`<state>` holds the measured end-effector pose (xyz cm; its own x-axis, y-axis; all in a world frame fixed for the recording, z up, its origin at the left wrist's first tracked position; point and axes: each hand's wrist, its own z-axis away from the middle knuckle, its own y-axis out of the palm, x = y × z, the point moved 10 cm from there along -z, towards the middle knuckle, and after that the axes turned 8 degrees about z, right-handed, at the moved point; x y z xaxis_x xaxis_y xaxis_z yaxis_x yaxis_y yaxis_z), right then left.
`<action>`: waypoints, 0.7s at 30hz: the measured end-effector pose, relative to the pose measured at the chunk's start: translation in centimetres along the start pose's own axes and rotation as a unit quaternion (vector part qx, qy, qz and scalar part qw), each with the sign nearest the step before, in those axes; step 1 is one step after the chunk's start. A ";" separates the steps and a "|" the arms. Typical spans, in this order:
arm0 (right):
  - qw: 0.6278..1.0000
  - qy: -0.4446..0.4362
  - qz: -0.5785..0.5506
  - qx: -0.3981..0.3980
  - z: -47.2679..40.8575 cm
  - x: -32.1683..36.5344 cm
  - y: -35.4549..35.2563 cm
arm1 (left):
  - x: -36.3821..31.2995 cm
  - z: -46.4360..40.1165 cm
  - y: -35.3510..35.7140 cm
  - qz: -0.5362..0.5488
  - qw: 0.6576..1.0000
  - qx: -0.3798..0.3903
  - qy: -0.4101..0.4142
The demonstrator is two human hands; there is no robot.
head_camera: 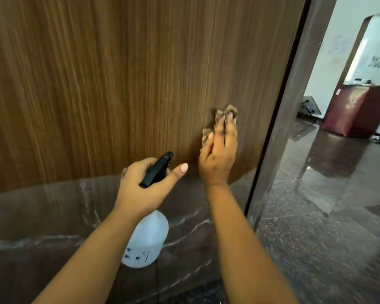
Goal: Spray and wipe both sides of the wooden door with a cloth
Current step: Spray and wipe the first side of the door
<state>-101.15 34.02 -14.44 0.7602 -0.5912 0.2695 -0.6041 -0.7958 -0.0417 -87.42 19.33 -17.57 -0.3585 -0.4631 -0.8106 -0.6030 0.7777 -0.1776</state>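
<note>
Crumpled cloth (226,119) under flat right hand (219,156) on grained wooden door (119,84).

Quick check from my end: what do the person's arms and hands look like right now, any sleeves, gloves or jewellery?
Both forearms are bare as far as the picture shows, with no sleeves in view. The left hand and right hand wear no gloves, and no rings, watch or bracelets show. The nails are short and look pale, perhaps lightly polished. A dark smudge marks the left hand's knuckle side.
</note>
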 end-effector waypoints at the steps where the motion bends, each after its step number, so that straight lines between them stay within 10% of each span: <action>1: 0.999 -0.033 0.008 0.000 -0.9 -0.4 -0.2 | 0.2 -0.1 0.2 0.004 1.000 -0.002 0.000; 7: 0.978 0.199 -0.016 -0.056 3.5 -11.5 -1.5 | 4.3 2.4 3.0 0.081 0.996 0.019 -0.042; 21: 0.882 0.392 -0.261 0.009 12.5 -10.1 0.7 | 9.1 6.6 1.4 0.097 0.984 -0.055 -0.141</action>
<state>-106.25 37.82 -29.20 0.5306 0.1230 0.8387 -0.2119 -0.9388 0.2717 -86.86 18.98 -28.90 -0.2723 -0.1613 -0.9486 -0.6216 0.7820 0.0455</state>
